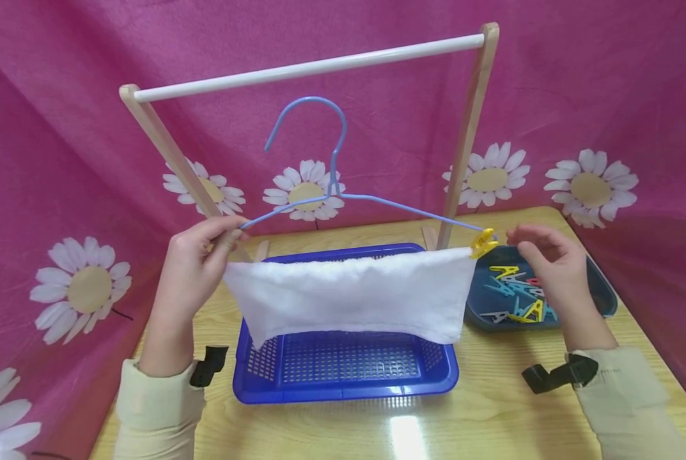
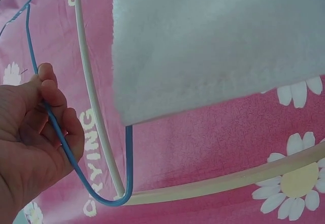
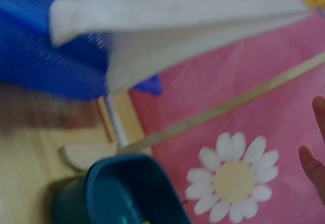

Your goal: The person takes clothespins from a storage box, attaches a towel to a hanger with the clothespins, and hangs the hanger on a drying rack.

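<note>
My left hand (image 1: 195, 259) pinches the left end of a blue wire hanger (image 1: 406, 208), whose hook points up. In the left wrist view the fingers curl round the hanger's wire (image 2: 56, 125). Over the hanger's lower bar hangs a white cloth (image 1: 354, 294). A yellow clothespin (image 1: 483, 243) clips the cloth's right corner to the hanger. My right hand (image 1: 555, 262) is just right of that clothespin, apart from it, with loosely bent fingers and nothing held. Only its fingertips (image 3: 312, 165) show in the right wrist view.
Below the cloth a blue plastic basket (image 1: 343, 391) stands on the wooden table (image 1: 296, 434). At the right, a dark tray (image 1: 607, 294) holds several coloured clothespins (image 1: 515, 291). Behind stands a wooden rack with a white rod (image 1: 314, 67), against a pink flowered curtain (image 1: 400, 128).
</note>
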A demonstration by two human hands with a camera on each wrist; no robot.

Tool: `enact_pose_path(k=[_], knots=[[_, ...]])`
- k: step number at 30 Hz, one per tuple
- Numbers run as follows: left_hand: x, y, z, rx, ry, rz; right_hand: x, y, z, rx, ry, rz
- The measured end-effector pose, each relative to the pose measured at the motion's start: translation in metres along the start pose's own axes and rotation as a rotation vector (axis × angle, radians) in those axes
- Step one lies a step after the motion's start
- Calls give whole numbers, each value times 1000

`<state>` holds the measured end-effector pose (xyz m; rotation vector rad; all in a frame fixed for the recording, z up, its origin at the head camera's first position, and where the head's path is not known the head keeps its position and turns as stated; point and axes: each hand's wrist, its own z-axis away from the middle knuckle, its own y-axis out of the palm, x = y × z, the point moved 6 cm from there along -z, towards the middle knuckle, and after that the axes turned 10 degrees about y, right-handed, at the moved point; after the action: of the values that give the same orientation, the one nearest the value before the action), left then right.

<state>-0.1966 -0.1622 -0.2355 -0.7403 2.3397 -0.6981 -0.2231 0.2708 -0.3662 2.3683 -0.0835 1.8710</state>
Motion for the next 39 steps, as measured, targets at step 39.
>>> enact_pose_path(k=[39], knots=[[9,-19,11,-153,-16,30,-73,-43,-4,-3,193,923]])
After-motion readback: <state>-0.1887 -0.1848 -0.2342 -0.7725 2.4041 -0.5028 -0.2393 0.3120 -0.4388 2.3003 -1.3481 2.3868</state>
